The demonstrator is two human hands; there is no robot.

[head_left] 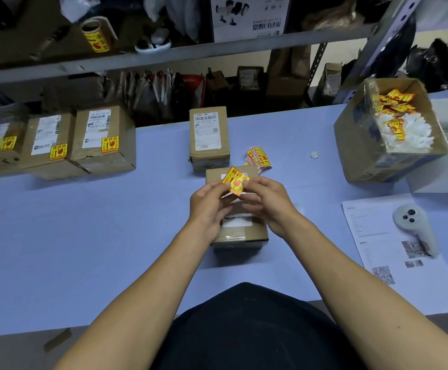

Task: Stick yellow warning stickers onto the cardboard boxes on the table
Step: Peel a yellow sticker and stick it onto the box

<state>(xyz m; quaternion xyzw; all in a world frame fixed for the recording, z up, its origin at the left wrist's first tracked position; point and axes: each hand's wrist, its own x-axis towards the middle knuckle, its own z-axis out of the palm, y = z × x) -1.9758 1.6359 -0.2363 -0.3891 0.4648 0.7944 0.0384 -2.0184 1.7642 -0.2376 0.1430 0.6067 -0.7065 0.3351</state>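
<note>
Fingers of both the left hand [209, 202] and right hand [266, 201] pinch a thin yellow square warning sticker [235, 181] above the small brown cardboard box [240, 232]; flimsy and tacky, it looks best held by its edges.

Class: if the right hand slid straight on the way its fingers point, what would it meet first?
Its fingers point left, so the right hand would probably meet the left hand first, across the yellow sticker both pinch.
</note>
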